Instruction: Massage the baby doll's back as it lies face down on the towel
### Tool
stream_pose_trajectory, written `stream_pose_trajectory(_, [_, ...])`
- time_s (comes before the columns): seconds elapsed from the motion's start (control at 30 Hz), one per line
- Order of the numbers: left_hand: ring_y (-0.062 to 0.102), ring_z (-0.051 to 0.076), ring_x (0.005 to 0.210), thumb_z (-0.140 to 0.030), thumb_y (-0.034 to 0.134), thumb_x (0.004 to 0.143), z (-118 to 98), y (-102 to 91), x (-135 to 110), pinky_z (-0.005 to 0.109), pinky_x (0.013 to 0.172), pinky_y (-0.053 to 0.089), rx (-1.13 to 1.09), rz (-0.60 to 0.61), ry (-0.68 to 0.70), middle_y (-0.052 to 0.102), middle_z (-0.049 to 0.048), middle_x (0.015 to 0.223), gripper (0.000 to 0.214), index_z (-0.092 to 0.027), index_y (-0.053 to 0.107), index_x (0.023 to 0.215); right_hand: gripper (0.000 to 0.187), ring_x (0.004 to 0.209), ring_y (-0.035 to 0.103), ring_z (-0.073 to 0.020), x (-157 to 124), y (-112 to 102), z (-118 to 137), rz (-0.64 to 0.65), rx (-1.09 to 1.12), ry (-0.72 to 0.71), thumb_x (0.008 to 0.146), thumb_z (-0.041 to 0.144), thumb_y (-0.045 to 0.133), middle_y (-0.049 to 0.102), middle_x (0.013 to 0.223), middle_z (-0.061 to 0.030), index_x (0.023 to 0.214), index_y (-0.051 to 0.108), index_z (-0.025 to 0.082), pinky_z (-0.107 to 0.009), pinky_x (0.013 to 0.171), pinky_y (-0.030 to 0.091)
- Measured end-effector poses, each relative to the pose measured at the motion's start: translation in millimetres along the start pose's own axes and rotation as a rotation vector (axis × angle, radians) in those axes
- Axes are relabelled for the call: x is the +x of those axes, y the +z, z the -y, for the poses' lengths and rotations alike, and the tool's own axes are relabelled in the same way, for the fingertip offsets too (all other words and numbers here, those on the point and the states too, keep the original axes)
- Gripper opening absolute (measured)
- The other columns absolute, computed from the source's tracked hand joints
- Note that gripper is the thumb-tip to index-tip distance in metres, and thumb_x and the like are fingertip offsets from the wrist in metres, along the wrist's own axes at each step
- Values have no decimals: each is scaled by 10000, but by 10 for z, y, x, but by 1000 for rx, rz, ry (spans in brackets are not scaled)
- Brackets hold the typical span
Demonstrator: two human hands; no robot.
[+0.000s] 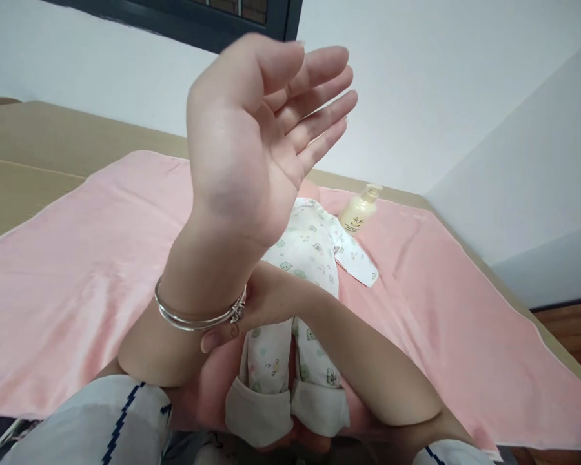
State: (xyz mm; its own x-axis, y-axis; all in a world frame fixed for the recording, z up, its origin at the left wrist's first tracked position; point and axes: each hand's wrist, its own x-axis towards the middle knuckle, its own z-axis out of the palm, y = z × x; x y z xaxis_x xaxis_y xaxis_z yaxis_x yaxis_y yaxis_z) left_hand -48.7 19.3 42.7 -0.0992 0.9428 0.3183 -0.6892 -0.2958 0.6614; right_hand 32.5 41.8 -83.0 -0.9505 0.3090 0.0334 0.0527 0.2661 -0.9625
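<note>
My left hand [256, 129] is raised in front of me with its fingers stretched out and holds nothing. Around its wrist sits a silver bangle [193, 323] with a small knot-like ornament. My right hand [261, 300] reaches across, its thumb and fingers closed at the bangle and wrist; some fingers are hidden behind the forearm. Beneath both arms lies a baby-sized figure in a white printed baby outfit [314, 248] with turned-up pale cuffs. My left hand and arm cover its upper part, so I cannot tell whether it is a doll.
A pale yellow pump bottle [358, 212] stands beside the outfit's sleeve. Under everything spreads a pink cloth [416, 303] on a tan padded surface [39, 135]. White walls rise behind, with a dark-framed window [184, 22] at the upper left.
</note>
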Motion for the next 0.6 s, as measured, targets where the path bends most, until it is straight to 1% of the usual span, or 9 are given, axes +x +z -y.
stream_pose_trajectory(0.1, [712,221,1284,-254,162,1110,-1,13,-57,270,1050,612,16,37,70,767,102,1184,609,21,457,1566,614,1106,696,-162,-29,1,61,38,122,-30,641,396,975,747,1089,-6,1160,708,204,-244,1008,591])
stream_pose_trajectory(0.2, [743,206,1232,-221,161,1102,26,26,-77,258,1043,626,46,25,98,776,78,1042,603,21,472,1558,630,1160,684,-178,-70,-38,87,44,155,-62,630,389,978,748,1099,-12,1170,709,207,-254,1022,590])
stream_pose_trajectory(0.27, [734,214,1250,-220,150,1095,47,29,-79,275,1050,633,60,33,101,782,62,1025,609,-5,469,1567,632,1204,673,-192,-98,-53,104,22,137,-81,636,392,977,747,1116,-31,1172,714,188,-254,1022,590])
stream_pose_trajectory(0.37, [682,232,1337,-247,184,1095,63,24,-85,283,1087,617,59,79,94,786,81,1251,600,-82,399,1630,630,1239,663,-203,-119,-50,148,-7,119,-71,630,403,980,746,1125,-41,1156,715,176,-262,1044,587])
stream_pose_trajectory(0.47, [628,268,1377,-235,182,1105,58,24,-103,303,1155,574,49,97,109,684,143,1437,603,34,371,1611,648,1263,656,-214,-108,-43,201,-13,128,-29,619,424,985,744,1122,-43,1151,709,179,-288,1065,592])
stream_pose_trajectory(0.5, [611,277,1383,-232,178,1109,55,26,-111,314,1183,549,29,100,111,642,145,1485,604,57,358,1608,655,1266,656,-216,-102,-43,210,-11,138,-23,615,428,986,743,1121,-44,1152,706,180,-294,1067,595])
stream_pose_trajectory(0.53, [596,279,1389,-233,184,1110,54,27,-117,324,1207,528,-10,100,106,604,120,1528,601,32,338,1627,662,1269,654,-218,-96,-42,210,-9,150,-21,612,431,988,741,1121,-45,1155,703,181,-298,1069,596])
stream_pose_trajectory(0.57, [579,271,1403,-242,198,1110,55,26,-122,327,1225,514,-61,92,93,576,61,1559,597,-50,309,1664,669,1269,654,-218,-91,-41,200,-5,163,-20,609,431,989,740,1120,-46,1158,700,182,-301,1071,596])
stream_pose_trajectory(0.6, [559,261,1422,-258,218,1105,58,22,-126,327,1233,516,-109,74,73,566,-23,1566,597,-173,282,1692,675,1261,657,-218,-88,-39,179,-2,176,-24,608,434,990,740,1115,-46,1161,697,181,-303,1072,596])
